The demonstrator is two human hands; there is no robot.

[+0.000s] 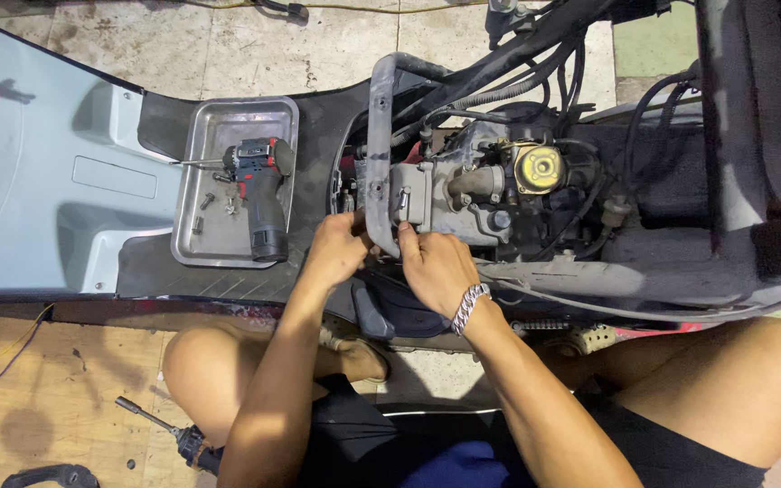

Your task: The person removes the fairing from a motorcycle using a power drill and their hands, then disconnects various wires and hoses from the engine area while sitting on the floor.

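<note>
A stripped scooter lies in front of me with its engine (463, 194) and carburettor (538, 168) exposed. A grey curved frame tube (380, 136) runs down in front of the engine. My left hand (336, 248) is at the lower end of that tube, fingers curled against it beside the engine's left side. My right hand (436, 262), with a metal bracelet on the wrist, presses its fingertips on the engine casing just right of the tube. What the fingers hold is hidden.
A metal tray (232, 185) on the scooter's footboard holds a cordless drill driver (258, 194) and a few screws. The pale body panel (38, 163) fills the left. A ratchet tool (160, 425) lies on the floor by my left knee. Black hoses and cables (535, 63) cross above.
</note>
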